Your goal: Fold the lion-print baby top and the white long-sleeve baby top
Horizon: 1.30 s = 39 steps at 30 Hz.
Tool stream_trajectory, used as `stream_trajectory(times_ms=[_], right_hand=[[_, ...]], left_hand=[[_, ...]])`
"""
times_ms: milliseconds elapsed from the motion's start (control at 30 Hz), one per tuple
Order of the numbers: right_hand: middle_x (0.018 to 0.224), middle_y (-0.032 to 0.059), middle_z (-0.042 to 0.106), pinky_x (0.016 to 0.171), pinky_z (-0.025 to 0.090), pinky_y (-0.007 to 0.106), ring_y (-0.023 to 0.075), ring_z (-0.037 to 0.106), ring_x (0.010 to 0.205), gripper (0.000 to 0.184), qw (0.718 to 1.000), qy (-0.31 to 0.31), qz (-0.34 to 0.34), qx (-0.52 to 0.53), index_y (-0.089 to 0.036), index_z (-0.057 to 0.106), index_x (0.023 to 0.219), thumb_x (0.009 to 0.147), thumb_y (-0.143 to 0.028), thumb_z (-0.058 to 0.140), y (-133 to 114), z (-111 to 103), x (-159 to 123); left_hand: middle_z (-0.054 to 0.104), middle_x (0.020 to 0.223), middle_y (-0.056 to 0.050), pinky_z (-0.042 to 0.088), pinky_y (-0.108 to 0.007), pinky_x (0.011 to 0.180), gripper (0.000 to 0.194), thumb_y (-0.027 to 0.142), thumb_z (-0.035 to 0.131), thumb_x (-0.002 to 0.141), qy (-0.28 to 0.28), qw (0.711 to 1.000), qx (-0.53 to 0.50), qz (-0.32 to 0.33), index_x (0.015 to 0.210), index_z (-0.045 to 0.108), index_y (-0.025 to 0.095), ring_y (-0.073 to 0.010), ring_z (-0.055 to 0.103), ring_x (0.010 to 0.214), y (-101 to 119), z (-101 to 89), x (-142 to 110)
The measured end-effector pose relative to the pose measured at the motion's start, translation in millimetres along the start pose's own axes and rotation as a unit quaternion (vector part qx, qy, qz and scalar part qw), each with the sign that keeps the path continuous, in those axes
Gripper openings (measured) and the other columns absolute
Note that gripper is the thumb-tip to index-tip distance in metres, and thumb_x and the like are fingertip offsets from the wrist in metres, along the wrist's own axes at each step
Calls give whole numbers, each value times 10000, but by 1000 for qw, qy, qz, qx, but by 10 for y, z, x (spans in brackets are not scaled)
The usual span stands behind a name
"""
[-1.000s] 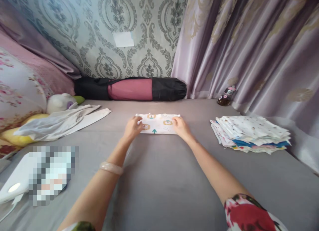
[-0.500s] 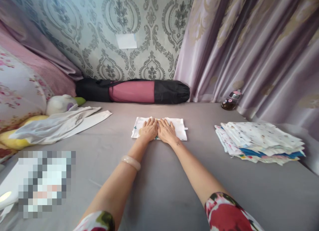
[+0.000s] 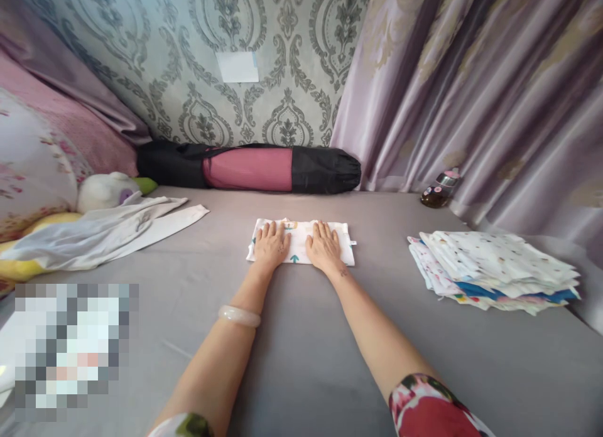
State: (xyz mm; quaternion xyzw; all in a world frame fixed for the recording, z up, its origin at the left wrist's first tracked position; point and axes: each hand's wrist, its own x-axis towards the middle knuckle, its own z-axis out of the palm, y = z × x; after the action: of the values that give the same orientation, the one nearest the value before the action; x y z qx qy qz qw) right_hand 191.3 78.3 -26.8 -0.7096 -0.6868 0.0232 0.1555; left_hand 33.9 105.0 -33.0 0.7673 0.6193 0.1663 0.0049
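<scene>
White folded cloth with printed figures [image 3: 298,245] lies left of the stacked patterned cloths [image 3: 499,264]; left hand [image 3: 272,243] and right hand [image 3: 324,245] press it, open.

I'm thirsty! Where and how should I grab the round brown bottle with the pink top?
Probably grip the bottle by its silver neck, from the front: it's narrower than the round body, and the shiny purple curtain hangs behind.

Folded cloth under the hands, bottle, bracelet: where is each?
Folded cloth [image 3: 298,240]: head view, middle of its top.
Bottle [image 3: 434,197]: head view, dark lower body.
Bracelet [image 3: 239,316]: head view, middle of the band.
</scene>
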Motion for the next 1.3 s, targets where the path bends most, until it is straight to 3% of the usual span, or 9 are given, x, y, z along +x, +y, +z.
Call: stream_trajectory(times_ms=[233,500,700,867,1133,1300], right_hand=[[1563,181,316,1176,151,415,288,258,1446,586,999,8,42,-16,-27,363,1479,981,-330,305,105,-21,9],[1573,176,294,1162,188,453,294,233,1455,603,995,-6,98,-5,-27,358,1482,998,-375,262,242,-121,-7],[1566,194,301,1153,208,455,300,271,1437,619,990,-22,139,-7,-23,322,1498,1006,-391,248,394,-161,19],[1574,181,289,1162,175,484,289,247,1448,632,989,-42,145,-2,-22,278,1513,1011,-399,210,426,-202,23],[1588,174,257,1167,165,465,265,232,1454,629,986,-60,151,-18,-39,262,1520,1014,-407,193,416,-219,30],[1570,179,300,1159,166,520,292,245,1446,608,987,-45,151,-16,-52,305,1508,1012,-394,224,396,-259,18]], left_hand=[[453,1474,-201,269,-496,1139,547,436,332,964,19,999,9,-37,1386,495,128,-335,355,1404,-67,-5,7],[352,1530,-242,274,-516,1137,629,418,286,967,-26,998,3,-65,1426,421,11,-337,294,1440,-90,-88,21],[387,1524,-202,281,-551,1126,604,433,279,963,-21,998,-3,-67,1435,433,88,-347,336,1415,-172,-137,24],[351,1560,-135,248,-531,1149,587,458,276,970,-69,995,-24,-72,1462,406,167,-330,324,1425,-334,-177,40],[298,1591,-74,208,-516,1177,574,440,234,987,-113,992,-22,-43,1490,355,191,-289,277,1454,-547,-167,63],[349,1566,-93,181,-653,1135,530,416,236,989,-95,995,4,-37,1437,433,213,-339,284,1445,-503,-191,59]])
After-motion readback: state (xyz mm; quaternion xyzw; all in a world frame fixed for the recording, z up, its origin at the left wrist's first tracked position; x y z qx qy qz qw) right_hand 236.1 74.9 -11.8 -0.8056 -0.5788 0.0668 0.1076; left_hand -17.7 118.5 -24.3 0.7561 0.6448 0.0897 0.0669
